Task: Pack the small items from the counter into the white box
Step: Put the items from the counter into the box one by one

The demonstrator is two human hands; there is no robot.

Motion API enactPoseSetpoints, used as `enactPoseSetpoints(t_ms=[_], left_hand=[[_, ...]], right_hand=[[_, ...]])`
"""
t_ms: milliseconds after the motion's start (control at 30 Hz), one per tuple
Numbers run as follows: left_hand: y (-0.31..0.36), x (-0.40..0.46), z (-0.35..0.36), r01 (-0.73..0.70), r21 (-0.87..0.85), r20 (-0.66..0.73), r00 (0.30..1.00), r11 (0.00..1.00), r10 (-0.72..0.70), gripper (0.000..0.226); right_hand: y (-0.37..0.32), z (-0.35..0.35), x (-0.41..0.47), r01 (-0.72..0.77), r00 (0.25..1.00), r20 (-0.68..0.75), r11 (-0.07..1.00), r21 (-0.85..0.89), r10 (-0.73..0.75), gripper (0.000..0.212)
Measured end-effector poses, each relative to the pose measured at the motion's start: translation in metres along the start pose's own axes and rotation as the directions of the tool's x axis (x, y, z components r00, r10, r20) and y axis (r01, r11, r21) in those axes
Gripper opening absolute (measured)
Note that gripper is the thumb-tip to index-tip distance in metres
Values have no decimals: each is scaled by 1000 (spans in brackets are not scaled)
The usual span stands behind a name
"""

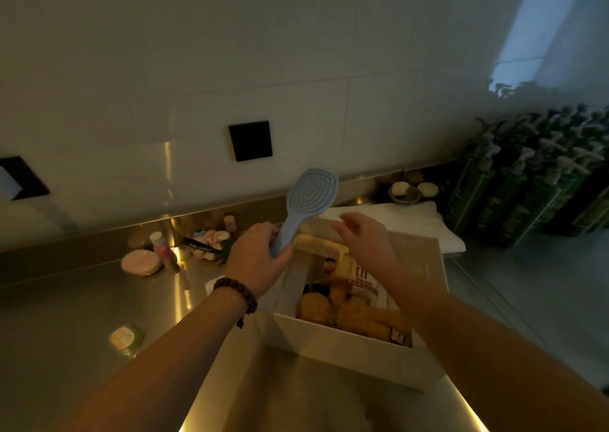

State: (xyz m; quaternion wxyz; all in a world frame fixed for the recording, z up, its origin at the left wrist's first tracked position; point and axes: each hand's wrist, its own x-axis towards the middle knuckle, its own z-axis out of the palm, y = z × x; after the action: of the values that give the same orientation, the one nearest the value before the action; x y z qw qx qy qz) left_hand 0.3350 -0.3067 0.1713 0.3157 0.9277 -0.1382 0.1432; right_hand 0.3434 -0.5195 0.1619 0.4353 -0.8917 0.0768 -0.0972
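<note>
Stretching across the whole scene, the brushed-steel counter runs from the near edge to the tiled wall, and the dim light makes colours hard to trust. At far right stands a dense row of dark green pump bottles, well apart from the work. Nearer, a folded white towel lies just behind the open white box, which sits right of centre so both arms can reach over it. Its floor already holds several yellowish items and a printed packet, so the packing looks partly done.

The left hand is clenched round the handle of a pale blue vented hairbrush, head raised toward the wall, probably to tip it down into the box lengthwise. A cream comb rests across the box's far-left rim, just beside that grip. The right hand hovers over the box with fingers loosely spread, grasping nothing, likely ready to steady or shift the contents.

Left on the counter wait a pink round soap-like disc, a cluster of tiny bottles and a small green-rimmed tub.
</note>
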Motion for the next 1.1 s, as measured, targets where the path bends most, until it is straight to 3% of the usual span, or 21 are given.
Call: enactPoseSetpoints(t_ms=[67,133,167,233,367,433,533,700,767,867,1100], left_hand=[[7,-2,6,-11,-26,19,1000,1000,12,27],[13,-6,11,-19,-37,11,1000,999,19,26],[15,-9,12,-20,-39,5,1000,999,21,25],[16,-14,14,-42,-29,24,999,999,43,27],[12,-21,10,-125,-68,165,977,990,135,57],[6,-22,6,-183,-74,156,969,980,193,64],[-4,-19,5,-226,-43,109,967,973,229,48],[-14,-16,11,-184,13,179,967,983,179,60],[-17,-15,17,-170,37,232,960,985,157,68],[-20,-15,25,-128,66,330,939,990,99,76],[-21,-9,38,-90,110,422,906,990,36,87]], right_hand=[[-28,2,-3,-171,985,100,889,425,142,54],[-44,2,-7,-317,948,261,644,697,185,49],[-47,1,-9,-339,940,290,552,762,178,45],[-49,1,-14,-336,941,270,468,817,204,40],[-43,-1,-17,-334,934,218,471,816,284,36],[-37,-8,-15,-299,947,168,550,780,275,30],[-27,-20,-15,-268,962,126,757,595,241,30],[-7,-25,-16,-197,943,303,963,182,136,42],[-2,-30,-13,-118,914,387,992,-34,122,44],[5,-32,-6,2,893,430,955,-298,132,42],[20,-9,9,64,889,443,925,-375,118,30]])
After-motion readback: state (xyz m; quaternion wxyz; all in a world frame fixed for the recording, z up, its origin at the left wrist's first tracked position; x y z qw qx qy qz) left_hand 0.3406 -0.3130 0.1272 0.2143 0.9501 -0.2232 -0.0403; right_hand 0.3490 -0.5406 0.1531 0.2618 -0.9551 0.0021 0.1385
